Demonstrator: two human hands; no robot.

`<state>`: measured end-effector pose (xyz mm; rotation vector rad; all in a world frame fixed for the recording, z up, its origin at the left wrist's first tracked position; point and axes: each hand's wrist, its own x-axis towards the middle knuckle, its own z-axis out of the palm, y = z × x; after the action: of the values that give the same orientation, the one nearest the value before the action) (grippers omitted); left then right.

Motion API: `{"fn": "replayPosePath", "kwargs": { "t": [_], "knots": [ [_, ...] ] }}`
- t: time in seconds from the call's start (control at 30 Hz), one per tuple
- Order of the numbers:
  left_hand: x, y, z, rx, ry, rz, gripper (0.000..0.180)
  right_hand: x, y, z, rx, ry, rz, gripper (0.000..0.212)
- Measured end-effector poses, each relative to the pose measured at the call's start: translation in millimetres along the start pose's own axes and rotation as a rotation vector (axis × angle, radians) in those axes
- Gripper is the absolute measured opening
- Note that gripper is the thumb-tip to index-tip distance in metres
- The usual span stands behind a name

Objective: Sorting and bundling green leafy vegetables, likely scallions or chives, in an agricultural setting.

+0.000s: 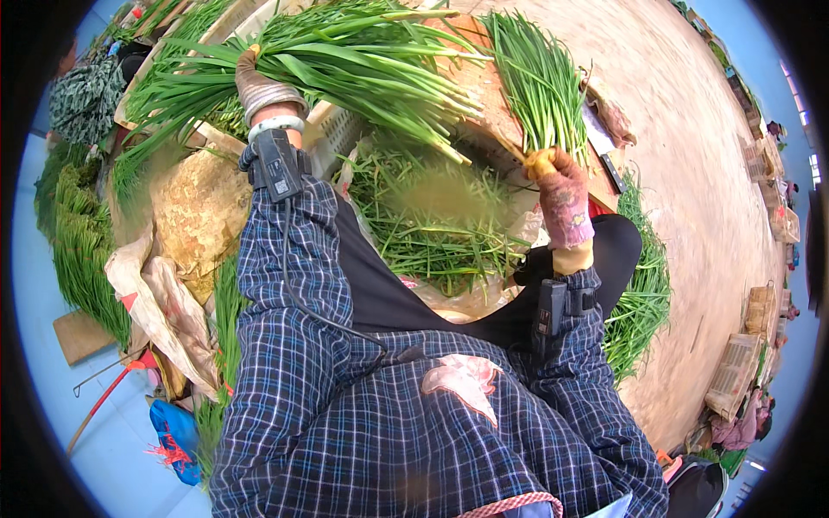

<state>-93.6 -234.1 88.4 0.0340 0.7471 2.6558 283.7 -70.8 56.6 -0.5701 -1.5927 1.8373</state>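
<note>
My left hand [259, 86], in a worn glove, is closed around a big loose bunch of garlic chives [371, 65]. Their green leaves trail to the left and the pale stem ends point right, above a wooden board [486, 99]. My right hand [561, 194], in a stained pink and yellow glove, pinches the pale end of a smaller bunch of garlic chives [537, 82], whose leaves fan out away from me over the board. Just right of that bunch lies a knife with a black handle [614, 173]; part of its blade shows.
Loose green leaves and trimmings [432, 229] fill a lined container between my knees. A pale plastic crate [324, 142] stands at the left. More chives [641, 285] lie beside my right knee, others [82, 246] at far left, near a blue bag [175, 436].
</note>
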Motion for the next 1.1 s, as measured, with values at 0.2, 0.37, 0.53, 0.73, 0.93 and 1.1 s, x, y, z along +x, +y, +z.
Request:
{"fn": "replayPosePath", "kwargs": {
  "t": [0.2, 0.37, 0.53, 0.73, 0.93, 1.1],
  "knots": [
    [0, 4, -2, -0.001, 0.023, 0.036, 0.027, -18, 3, -20, -0.148, 0.038, 0.147, 0.013],
    [-3, 3, 4, 0.018, 0.039, 0.021, 0.027, -2, -10, 12, -1.265, -0.113, 0.089, 0.029],
    [3, 2, -5, -0.061, -0.119, 0.005, 0.023, 30, -49, 69, -1.046, 0.169, -0.144, 0.033],
    [-12, -6, 7, -0.154, -0.292, 0.009, 0.025, 58, -12, 74, -0.517, -0.081, 0.199, 0.039],
    [15, -1, -19, -0.162, -0.404, 0.143, 0.025, 1, -4, 102, 0.059, -0.004, 0.291, 0.014],
    [5, -8, -12, -0.169, -0.409, 0.148, 0.03, -8, 6, 106, -0.687, -0.112, 0.13, 0.01]
  ]
}}
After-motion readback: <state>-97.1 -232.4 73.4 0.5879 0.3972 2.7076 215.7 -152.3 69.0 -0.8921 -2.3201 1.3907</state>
